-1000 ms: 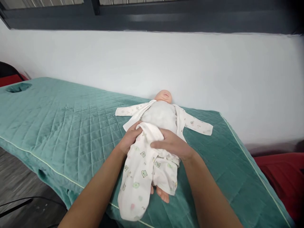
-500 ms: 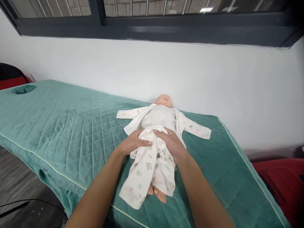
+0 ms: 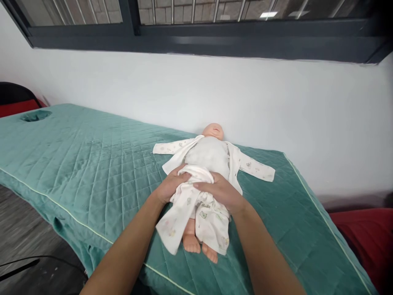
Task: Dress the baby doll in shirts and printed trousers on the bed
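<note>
A baby doll point(image 3: 213, 131) lies on its back, head toward the wall, feet toward me. Its white patterned jacket point(image 3: 257, 167) is spread apart over a pale torso, both sleeves stretched outward. White printed baby pants point(image 3: 212, 223) are bunched around the doll's hips and legs. My left hand point(image 3: 172, 184) grips the pants' waistband on the left, thumb on top. On the right side of the same waistband, my right hand point(image 3: 221, 190) is closed with its thumb over the cloth. Both bare doll feet point(image 3: 191, 242) show below, one leg uncovered beside its pant leg.
A green quilted cover point(image 3: 101, 164) drapes the bed, with a face hole point(image 3: 36, 116) at the far left. Behind stands a white wall point(image 3: 196, 90) under a dark window frame point(image 3: 196, 41). Something red point(image 3: 365, 233) sits at the right, and a cable point(image 3: 43, 258) is at lower left.
The left pant leg has swung up and folded, so the doll's left-side foot and lower leg now show more. Both hands have stayed at the waistband, fingers shifted slightly.
</note>
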Tool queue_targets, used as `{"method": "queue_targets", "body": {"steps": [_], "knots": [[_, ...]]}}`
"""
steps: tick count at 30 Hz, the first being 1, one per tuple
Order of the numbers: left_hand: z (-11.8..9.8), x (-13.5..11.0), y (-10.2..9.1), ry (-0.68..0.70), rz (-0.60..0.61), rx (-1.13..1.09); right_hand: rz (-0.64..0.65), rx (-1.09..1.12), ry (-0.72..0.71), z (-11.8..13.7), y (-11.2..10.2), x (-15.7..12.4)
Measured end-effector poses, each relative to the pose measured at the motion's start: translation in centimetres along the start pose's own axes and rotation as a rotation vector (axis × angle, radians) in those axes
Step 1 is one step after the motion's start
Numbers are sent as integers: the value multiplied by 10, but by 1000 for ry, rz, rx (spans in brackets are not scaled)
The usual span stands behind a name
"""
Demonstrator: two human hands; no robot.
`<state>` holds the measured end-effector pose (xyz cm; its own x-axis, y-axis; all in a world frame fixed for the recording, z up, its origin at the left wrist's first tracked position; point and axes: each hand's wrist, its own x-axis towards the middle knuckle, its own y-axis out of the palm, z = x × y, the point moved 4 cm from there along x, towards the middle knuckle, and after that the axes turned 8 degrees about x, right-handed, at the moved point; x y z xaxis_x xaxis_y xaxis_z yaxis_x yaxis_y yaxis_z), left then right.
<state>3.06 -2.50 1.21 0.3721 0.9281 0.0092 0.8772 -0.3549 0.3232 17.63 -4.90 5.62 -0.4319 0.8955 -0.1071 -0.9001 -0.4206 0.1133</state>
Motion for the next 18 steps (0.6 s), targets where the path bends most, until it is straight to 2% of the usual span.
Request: {"method": "queue_targets", "body": {"steps": [4,9,13,16,18], "knots": [[-6,-1,5,-4,135,127,-120,223,-2,-7,-7,4],[-11,-4,7,-5,258,181,-193,224,-32,-4,-7,4],[-9,-5,7,-15,214,141,-216,179,-56,-5,-6,4],[-6,-3,6,10,150,29,-159,139,-70,-5,-3,4],[-3,-1,5,14,115,-49,-77,77,-59,-2,0,2]]}}
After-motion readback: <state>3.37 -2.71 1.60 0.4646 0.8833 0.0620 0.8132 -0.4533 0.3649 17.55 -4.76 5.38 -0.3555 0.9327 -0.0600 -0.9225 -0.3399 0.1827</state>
